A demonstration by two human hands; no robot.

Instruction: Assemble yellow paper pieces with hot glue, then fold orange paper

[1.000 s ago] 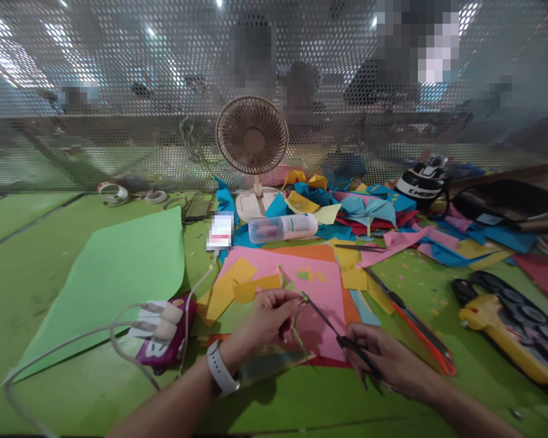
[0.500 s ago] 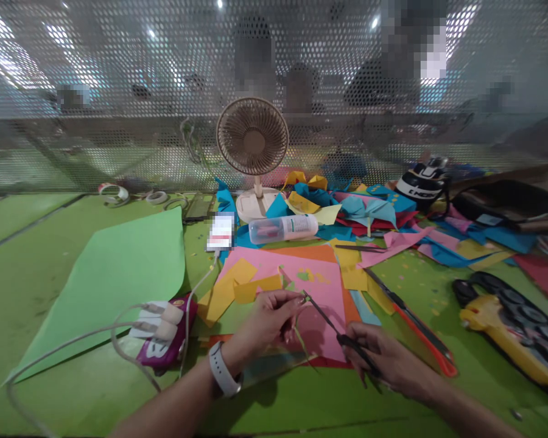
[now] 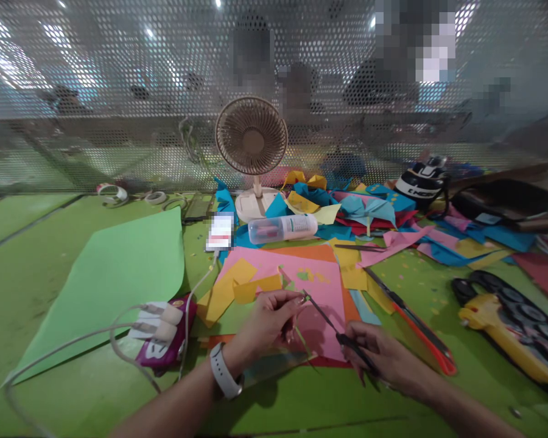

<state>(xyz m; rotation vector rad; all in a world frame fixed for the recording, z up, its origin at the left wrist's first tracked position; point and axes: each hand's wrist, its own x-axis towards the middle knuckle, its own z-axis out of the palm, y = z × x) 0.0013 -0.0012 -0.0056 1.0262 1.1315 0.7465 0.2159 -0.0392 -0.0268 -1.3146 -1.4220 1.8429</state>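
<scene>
Just below the middle of the frame, the left hand is pinching a thin green strip of paper between thumb and forefinger, and the strip's loose end is hanging down below the fingers. At lower right of centre, the right hand is wrapping around the handles of black scissors, whose tips are reaching up and left to the pinched end; whether the blades are parting or meeting there is looking too small to tell. Both hands are working over a pink sheet, where small paper bits are lying above them. Cutting neatly is probably calling for a light, steady pinch, only a little paper showing past the nails, and short snips near the tips. The fingertips are sitting very near the steel, so a slip could be nicking skin, and a slack strip could be folding between the blades.
</scene>
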